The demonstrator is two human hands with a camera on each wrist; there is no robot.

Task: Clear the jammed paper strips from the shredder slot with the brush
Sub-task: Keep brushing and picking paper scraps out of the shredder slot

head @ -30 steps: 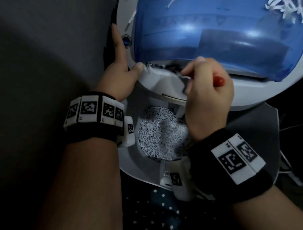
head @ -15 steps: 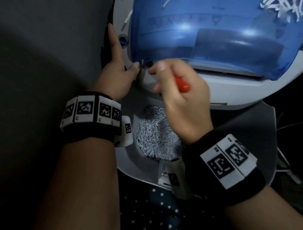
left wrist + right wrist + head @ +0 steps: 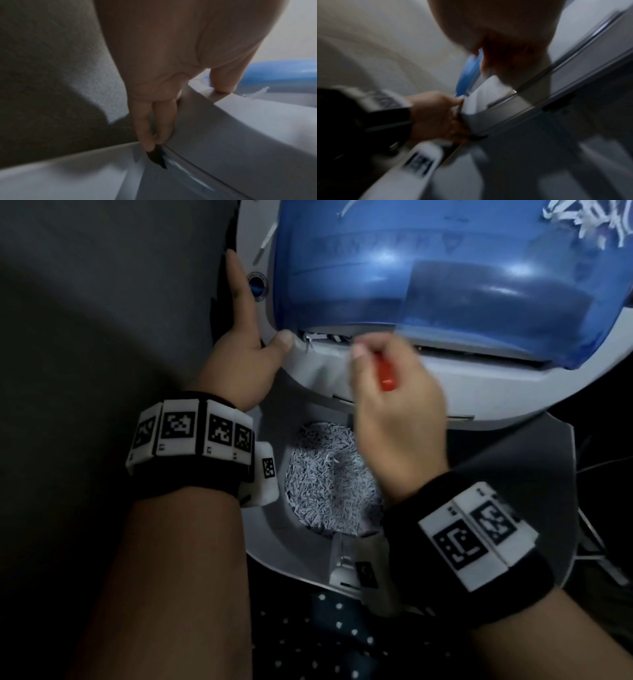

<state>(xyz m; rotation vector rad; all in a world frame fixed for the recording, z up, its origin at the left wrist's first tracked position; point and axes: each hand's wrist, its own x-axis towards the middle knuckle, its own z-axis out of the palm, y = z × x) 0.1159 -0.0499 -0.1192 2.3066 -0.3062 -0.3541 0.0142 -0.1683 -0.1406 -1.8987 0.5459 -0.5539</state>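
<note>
At the left end of the shredder [image 3: 342,378] slot, where jammed paper strips [image 3: 322,338] poke out, the sweeping step is under way: the right hand [image 3: 394,419] grips the red-handled brush [image 3: 386,374] while the left hand [image 3: 246,350] braces the housing, fingers straight, so next comes dragging bristles along the slot.

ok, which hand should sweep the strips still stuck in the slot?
Right. The right hand grips the brush beside the jammed paper strips, while the left hand braces the shredder.
</note>
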